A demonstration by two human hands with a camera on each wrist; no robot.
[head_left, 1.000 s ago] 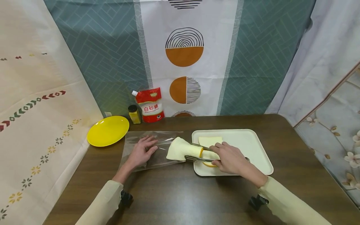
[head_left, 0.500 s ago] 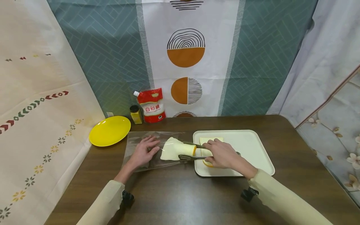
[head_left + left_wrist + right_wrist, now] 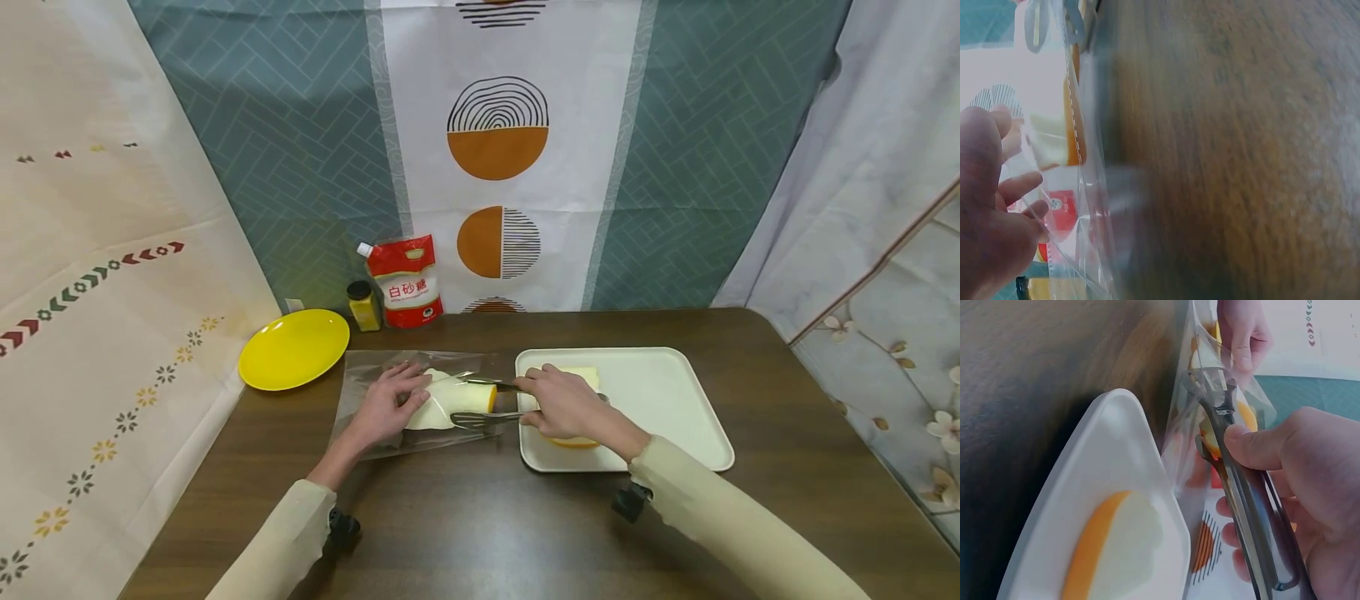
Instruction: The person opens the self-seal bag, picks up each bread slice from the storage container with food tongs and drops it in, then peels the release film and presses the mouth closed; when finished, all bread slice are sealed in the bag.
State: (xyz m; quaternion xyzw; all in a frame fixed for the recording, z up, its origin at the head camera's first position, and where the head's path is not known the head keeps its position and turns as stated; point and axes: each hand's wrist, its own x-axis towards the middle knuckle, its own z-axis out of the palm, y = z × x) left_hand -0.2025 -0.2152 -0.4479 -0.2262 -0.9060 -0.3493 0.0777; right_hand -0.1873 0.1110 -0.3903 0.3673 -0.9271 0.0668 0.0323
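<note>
My left hand point(image 3: 390, 404) rests on a clear plastic bag point(image 3: 348, 387) lying on the table, its fingers extended over the bag's upper side. Inside the bag lies a pale bread slice point(image 3: 442, 404) with an orange crust edge, reaching up to the left fingertips. With my right hand point(image 3: 562, 404) I grip metal tongs point(image 3: 1244, 500) by their arms, thumb on one side and fingers on the other. The tong tips reach into the bag's mouth, one on each side of the bread slice. More pale bread point(image 3: 1129, 550) sits on the white tray point(image 3: 667, 408) beneath my right hand.
A yellow plate point(image 3: 294, 350) stands at the left of the table. Behind the bag are a small yellow jar point(image 3: 364, 310) with a black lid and a red-and-white sugar pouch point(image 3: 408, 287). A patterned cloth point(image 3: 498, 192) hangs behind the table.
My right hand has moved left with the tongs, carrying the bread slice from the bag's mouth deeper into the bag. My left hand stays on the bag.
</note>
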